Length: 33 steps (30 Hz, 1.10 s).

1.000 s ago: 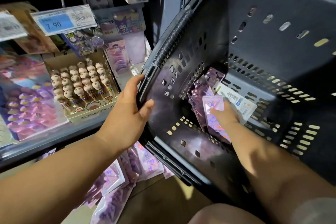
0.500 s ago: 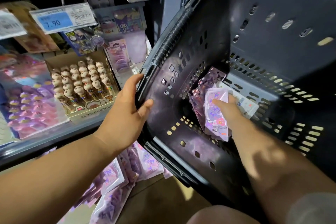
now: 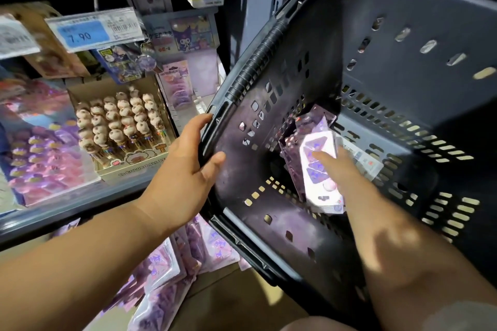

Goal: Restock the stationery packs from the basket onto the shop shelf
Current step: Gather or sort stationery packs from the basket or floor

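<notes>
Right hand (image 3: 338, 169) has seemingly lifted pack (image 3: 318, 169) higher

Boxed character pens (image 3: 122, 126) under a price tag (image 3: 92, 29) — 7.90.

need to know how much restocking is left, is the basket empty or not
Not empty: the tilted dark plastic basket holds several purple stationery packs in its lower corner.

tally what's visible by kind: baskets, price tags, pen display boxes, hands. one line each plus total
Basket: 1, dark plastic, tilted
Price tags: 2, one reading 7.90 and one at the left edge, too blurred to read
Pen display box: 1, full of character-topped pens
Hands: 2, left hand on the basket rim, right hand on a purple stationery pack
Total: 6
</notes>
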### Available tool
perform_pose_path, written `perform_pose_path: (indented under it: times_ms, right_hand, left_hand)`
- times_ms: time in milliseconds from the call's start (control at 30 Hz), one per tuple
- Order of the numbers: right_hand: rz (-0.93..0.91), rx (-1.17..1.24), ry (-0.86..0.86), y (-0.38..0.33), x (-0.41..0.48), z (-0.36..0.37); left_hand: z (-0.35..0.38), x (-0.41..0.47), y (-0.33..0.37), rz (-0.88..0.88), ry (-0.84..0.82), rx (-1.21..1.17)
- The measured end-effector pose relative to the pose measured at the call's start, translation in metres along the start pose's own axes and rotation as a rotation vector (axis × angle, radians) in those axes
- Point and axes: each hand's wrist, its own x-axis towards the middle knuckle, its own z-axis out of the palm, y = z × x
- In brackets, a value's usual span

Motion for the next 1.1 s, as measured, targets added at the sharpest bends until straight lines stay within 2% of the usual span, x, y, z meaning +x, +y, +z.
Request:
perform_pose_path:
  times_ms: [100,267,333,433,533,600,667,767,867,967,1100]
  right_hand:
    - [-0.016,0.177,0.004,0.003,-0.007,-0.024]
    - [-0.044,0.379,-0.242,-0.014,-0.040,-0.051]
    - [-0.092,0.356,-0.319,-0.026,-0.066,-0.054]
    - [-0.131,0.374,-0.243,-0.048,-0.101,-0.052]
    - [-0.192,0.448,-0.227,-0.078,-0.146,-0.044]
    - [-0.261,0.400,-0.229,-0.097,-0.177,-0.035]
    - [-0.343,0.424,-0.270,-0.116,-0.204,-0.024]
    - [-0.475,0.408,-0.403,-0.153,-0.238,0.007]
    - [-0.515,0.339,-0.460,-0.184,-0.259,0.047]
    - [-0.488,0.242,-0.456,-0.198,-0.269,0.091]
    - [-0.389,0.068,-0.454,-0.193,-0.274,0.137]
  left_hand:
    - [0.000,0.000,-0.001,-0.005,-0.019,0.002]
    - [-0.001,-0.001,0.002,-0.006,-0.023,0.044]
    - [-0.002,-0.002,0.006,-0.046,-0.039,0.093]
    - [-0.005,-0.006,0.015,-0.058,-0.034,0.146]
    - [-0.012,-0.012,0.029,0.068,0.043,0.137]
    - [-0.020,-0.018,0.047,0.113,0.056,0.028]
    - [-0.027,-0.026,0.068,0.098,-0.013,-0.193]
    - [-0.044,-0.027,0.083,-0.076,-0.075,-0.475]
    - [-0.064,-0.022,0.071,-0.260,-0.005,-0.723]
    - [-0.088,-0.032,0.054,-0.354,0.085,-0.958]
    - [-0.109,-0.043,0.022,-0.372,0.098,-1.038]
